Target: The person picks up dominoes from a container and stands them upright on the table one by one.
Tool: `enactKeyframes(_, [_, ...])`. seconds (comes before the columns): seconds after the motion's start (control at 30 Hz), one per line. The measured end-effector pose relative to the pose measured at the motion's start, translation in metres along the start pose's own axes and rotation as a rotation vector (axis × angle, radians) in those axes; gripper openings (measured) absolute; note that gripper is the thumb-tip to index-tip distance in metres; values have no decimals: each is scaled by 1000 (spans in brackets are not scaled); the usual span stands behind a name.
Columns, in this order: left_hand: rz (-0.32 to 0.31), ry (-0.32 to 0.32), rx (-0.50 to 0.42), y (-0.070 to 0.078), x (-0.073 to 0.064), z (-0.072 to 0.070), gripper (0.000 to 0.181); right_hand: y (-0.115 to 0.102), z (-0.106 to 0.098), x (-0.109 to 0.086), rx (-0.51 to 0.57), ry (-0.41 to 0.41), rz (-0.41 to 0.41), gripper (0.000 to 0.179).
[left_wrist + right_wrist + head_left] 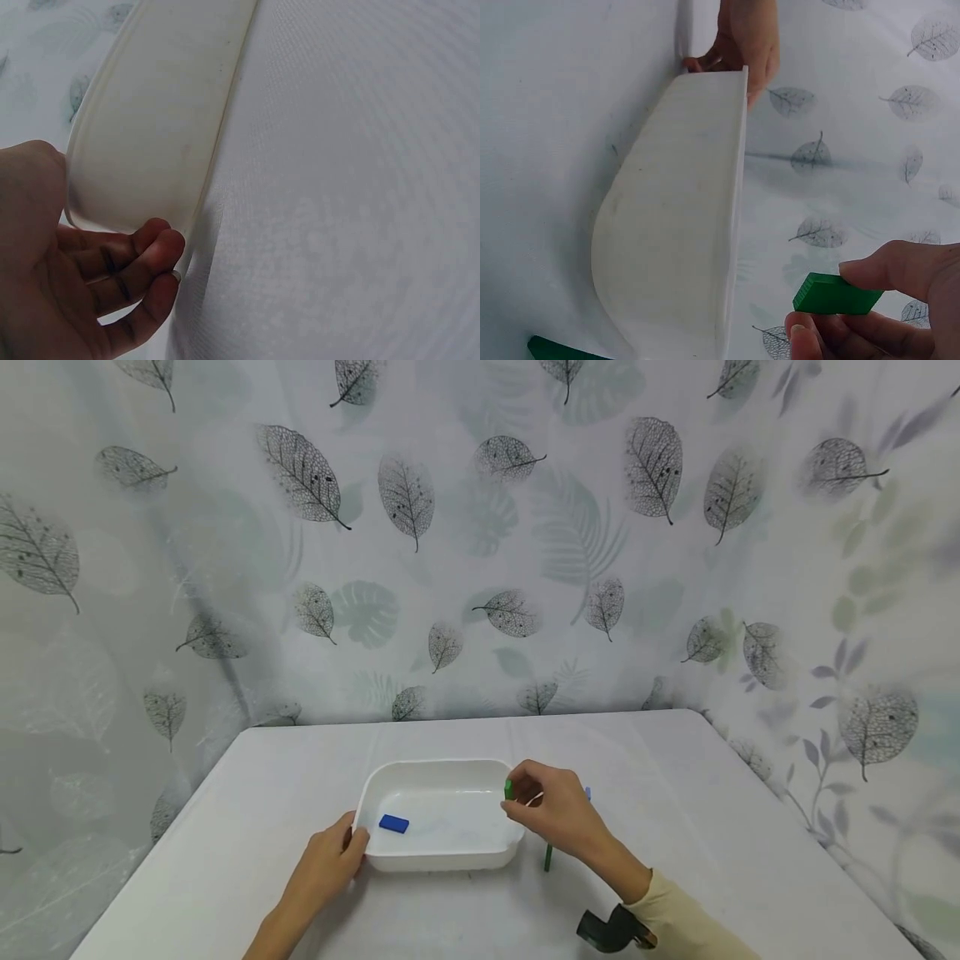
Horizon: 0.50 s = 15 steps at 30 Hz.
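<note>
At its left end, my left hand (pixel 330 853) grips a shallow white tray (pixel 442 862). The thumb lies at the rim, and curled fingers (pixel 161 251) press the outer wall low down. A flat blue block (pixel 393 823) lies inside the tray, toward the left. Over the tray's right end, my right hand (pixel 558 806) pinches a small green block (pixel 838 294) between thumb and fingertips. That block is held above the rim level, and part of it is hidden by the thumb.
Another green piece (pixel 548 857) lies on the white-covered table (pixel 637 768) just right of the tray. A light blue piece (pixel 588 793) shows behind my right hand, mostly hidden. A leaf-printed curtain (pixel 465 552) hangs beyond the table's far edge.
</note>
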<state>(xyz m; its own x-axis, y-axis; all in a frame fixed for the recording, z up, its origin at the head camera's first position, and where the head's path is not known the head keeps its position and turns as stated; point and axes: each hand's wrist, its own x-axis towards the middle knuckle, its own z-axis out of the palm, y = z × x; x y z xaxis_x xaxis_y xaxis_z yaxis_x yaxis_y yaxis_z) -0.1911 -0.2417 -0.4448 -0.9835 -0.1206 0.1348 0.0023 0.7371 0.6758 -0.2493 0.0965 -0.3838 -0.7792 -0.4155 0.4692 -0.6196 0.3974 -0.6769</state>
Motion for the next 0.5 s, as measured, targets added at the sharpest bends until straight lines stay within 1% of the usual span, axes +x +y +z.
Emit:
enactKeyframes(0.23, [11, 2, -9, -1, 1, -1, 16, 6, -3, -1, -12, 13, 17, 17])
enactKeyframes(0.5, [17, 2, -8, -1, -1, -1, 21, 8, -5, -7, -44, 18, 70, 18])
